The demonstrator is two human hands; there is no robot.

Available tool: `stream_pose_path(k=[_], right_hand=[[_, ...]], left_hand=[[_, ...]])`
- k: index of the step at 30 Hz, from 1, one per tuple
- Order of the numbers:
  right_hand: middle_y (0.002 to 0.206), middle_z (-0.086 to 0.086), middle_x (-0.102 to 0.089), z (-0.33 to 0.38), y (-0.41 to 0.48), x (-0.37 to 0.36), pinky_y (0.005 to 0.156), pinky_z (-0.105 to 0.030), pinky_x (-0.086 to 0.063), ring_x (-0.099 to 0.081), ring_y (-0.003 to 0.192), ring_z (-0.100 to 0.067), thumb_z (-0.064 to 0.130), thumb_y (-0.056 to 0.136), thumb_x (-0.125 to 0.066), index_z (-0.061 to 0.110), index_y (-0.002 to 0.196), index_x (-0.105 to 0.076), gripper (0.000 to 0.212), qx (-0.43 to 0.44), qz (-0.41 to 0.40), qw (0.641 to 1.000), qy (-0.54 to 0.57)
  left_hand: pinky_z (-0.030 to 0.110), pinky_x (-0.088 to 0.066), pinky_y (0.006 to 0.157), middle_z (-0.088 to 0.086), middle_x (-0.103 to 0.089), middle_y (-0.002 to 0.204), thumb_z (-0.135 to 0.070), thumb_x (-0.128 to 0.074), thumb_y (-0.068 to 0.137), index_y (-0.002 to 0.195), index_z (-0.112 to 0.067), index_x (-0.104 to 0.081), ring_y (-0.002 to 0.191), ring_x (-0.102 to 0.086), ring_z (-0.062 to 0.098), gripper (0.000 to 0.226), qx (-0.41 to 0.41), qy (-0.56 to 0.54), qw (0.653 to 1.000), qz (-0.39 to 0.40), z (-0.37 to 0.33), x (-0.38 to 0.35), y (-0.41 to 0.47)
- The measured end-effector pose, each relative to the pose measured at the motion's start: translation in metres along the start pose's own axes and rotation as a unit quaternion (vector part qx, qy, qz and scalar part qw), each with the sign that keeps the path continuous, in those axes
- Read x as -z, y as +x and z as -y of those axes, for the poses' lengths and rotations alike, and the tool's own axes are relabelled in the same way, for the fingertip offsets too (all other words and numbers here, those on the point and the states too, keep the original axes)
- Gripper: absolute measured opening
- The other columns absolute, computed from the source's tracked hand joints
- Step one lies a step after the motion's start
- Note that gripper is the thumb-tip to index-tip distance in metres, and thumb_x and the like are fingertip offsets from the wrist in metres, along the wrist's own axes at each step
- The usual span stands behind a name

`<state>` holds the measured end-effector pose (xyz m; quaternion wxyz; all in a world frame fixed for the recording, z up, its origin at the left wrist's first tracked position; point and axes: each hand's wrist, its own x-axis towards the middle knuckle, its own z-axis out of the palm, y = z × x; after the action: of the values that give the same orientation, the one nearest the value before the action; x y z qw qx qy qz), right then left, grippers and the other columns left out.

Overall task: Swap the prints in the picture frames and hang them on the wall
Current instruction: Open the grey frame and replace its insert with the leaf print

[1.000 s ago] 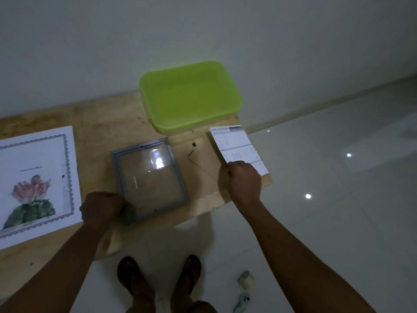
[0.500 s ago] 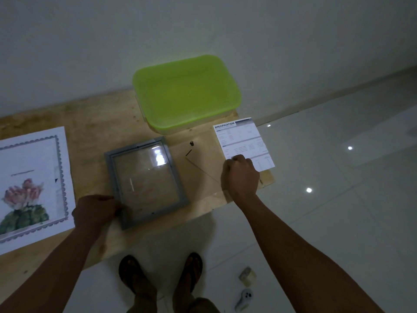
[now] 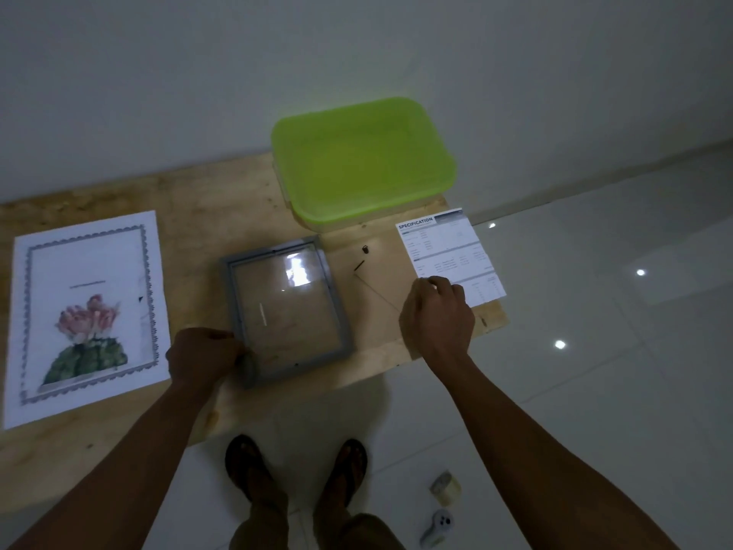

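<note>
**A:** The left grip (image 3: 204,357) is clenched round the near left corner of the grey rectangular picture frame with a clear pane (image 3: 289,315), steadying it flat on the pale plywood bench (image 3: 222,216).

**B:** And the right grip (image 3: 436,315)?

**A:** It is knuckles up, fingers curled on the near corner of the white printed specification sheet (image 3: 448,248) at the bench's right end. I cannot tell whether it pinches the paper or only rests on it.

**B:** Which step is this?

**A:** Loading, I'd judge. Bare wood shows through the pane, so the frame is empty. The cactus-flower print with a scalloped border (image 3: 85,311) lies well apart on the left, with no grip on it.

**B:** What does the next move call for?

**A:** Lifting the thin sheet without creasing it, then carrying it left to the frame.

**B:** How do they lie?

**A:** The frame's long axis runs near to far, with its far end leaning slightly left. The sheet lies nearly parallel with its heading at the far end, so it should need little turning.
</note>
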<state>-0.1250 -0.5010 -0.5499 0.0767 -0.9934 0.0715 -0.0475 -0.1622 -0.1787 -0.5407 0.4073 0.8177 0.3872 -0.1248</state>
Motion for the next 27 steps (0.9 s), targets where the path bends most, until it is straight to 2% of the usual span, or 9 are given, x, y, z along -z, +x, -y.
stream_pose_path(k=[5,9,12,14,18,21,23,27], right_hand=[[0.106,-0.007,-0.070,0.035,-0.021,-0.003,0.068,-0.036,-0.046,-0.060,0.089,-0.028,0.027,0.087,-0.066,0.015,0.102,-0.072,0.020,0.093,0.000,0.995,0.039],[0.111,-0.007,-0.069,0.081,-0.044,-0.013,0.071,-0.037,-0.048,-0.058,0.095,-0.028,0.031,0.087,-0.066,0.016,0.106,-0.072,0.024,0.158,0.048,0.982,0.095],[0.116,-0.009,-0.066,0.108,-0.054,-0.019,0.072,-0.038,-0.049,-0.058,0.097,-0.030,0.029,0.085,-0.068,0.016,0.110,-0.071,0.028,0.171,0.083,0.978,0.086],[0.117,-0.010,-0.063,0.118,-0.059,-0.022,0.071,-0.038,-0.048,-0.057,0.097,-0.032,0.030,0.085,-0.067,0.016,0.105,-0.069,0.025,0.160,0.094,0.981,0.063],[0.119,-0.009,-0.060,0.130,-0.062,-0.022,0.075,-0.039,-0.046,-0.056,0.099,-0.033,0.035,0.084,-0.066,0.020,0.100,-0.068,0.022,0.134,0.083,0.987,0.022],[0.121,-0.007,-0.062,0.153,-0.061,-0.020,0.079,-0.043,-0.047,-0.057,0.104,-0.034,0.039,0.085,-0.066,0.023,0.113,-0.071,0.032,0.132,0.061,0.988,0.056],[0.119,-0.007,-0.063,0.180,-0.061,-0.019,0.079,-0.043,-0.050,-0.057,0.105,-0.033,0.039,0.087,-0.063,0.021,0.116,-0.072,0.035,0.159,0.060,0.982,0.087],[0.115,-0.004,-0.067,0.251,-0.064,-0.021,0.080,-0.038,-0.050,-0.057,0.103,-0.027,0.038,0.090,-0.066,0.022,0.118,-0.073,0.033,0.190,0.111,0.965,0.146]], left_hand=[[0.045,-0.059,0.085,0.018,-0.075,0.096,-0.011,-0.086,0.070,0.097,-0.004,-0.078,0.087,-0.071,0.031,0.030,-0.018,-0.007,1.000,0.001,-0.001,0.006,-0.009],[0.040,-0.058,0.088,0.012,-0.076,0.098,-0.015,-0.085,0.070,0.097,-0.008,-0.079,0.092,-0.070,0.027,0.028,-0.038,0.014,0.999,-0.012,0.008,0.011,-0.011],[0.035,-0.058,0.088,0.010,-0.076,0.101,-0.015,-0.083,0.073,0.100,-0.009,-0.079,0.094,-0.070,0.023,0.028,-0.054,0.007,0.998,-0.015,0.016,0.015,-0.012],[0.028,-0.055,0.084,0.010,-0.075,0.103,-0.014,-0.081,0.075,0.104,-0.008,-0.078,0.095,-0.070,0.021,0.029,-0.063,0.000,0.998,-0.006,0.020,0.017,-0.012],[0.021,-0.048,0.081,0.006,-0.075,0.104,-0.019,-0.081,0.075,0.106,-0.010,-0.077,0.097,-0.069,0.019,0.032,-0.082,-0.013,0.996,0.012,0.027,0.021,-0.011],[0.021,-0.047,0.080,0.003,-0.074,0.101,-0.017,-0.075,0.080,0.103,-0.011,-0.077,0.093,-0.067,0.014,0.024,-0.105,-0.023,0.994,0.002,0.036,0.036,-0.006],[0.025,-0.052,0.082,0.003,-0.074,0.099,-0.015,-0.072,0.082,0.103,-0.013,-0.076,0.092,-0.069,0.016,0.022,-0.122,-0.034,0.992,-0.028,0.045,0.054,0.003],[0.037,-0.057,0.084,0.004,-0.074,0.095,-0.016,-0.073,0.084,0.107,-0.011,-0.074,0.085,-0.069,0.016,0.024,-0.141,-0.049,0.982,-0.114,0.067,0.097,0.027]])
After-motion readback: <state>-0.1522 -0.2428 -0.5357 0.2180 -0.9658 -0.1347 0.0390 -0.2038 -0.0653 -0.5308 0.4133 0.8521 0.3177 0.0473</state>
